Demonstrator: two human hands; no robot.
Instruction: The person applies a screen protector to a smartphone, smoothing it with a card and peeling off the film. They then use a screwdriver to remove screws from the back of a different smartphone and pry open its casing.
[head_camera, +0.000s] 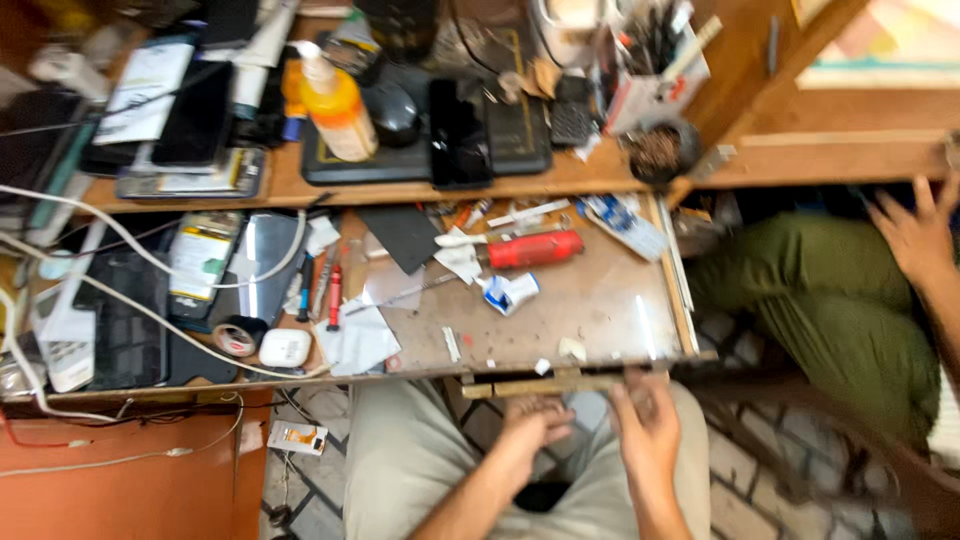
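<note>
Below the tabletop (560, 330) edge, left hand (530, 420) and right hand (645, 425) pinch something small, too blurred to identify; brace both wrists on the lap.

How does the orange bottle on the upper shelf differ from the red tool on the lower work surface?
The orange bottle stands nearly upright on the upper shelf; the red tool lies flat on the work surface. The bottle has a white pump top; the tool has a thin metal tip. Both have roughly cylindrical bodies.
</note>
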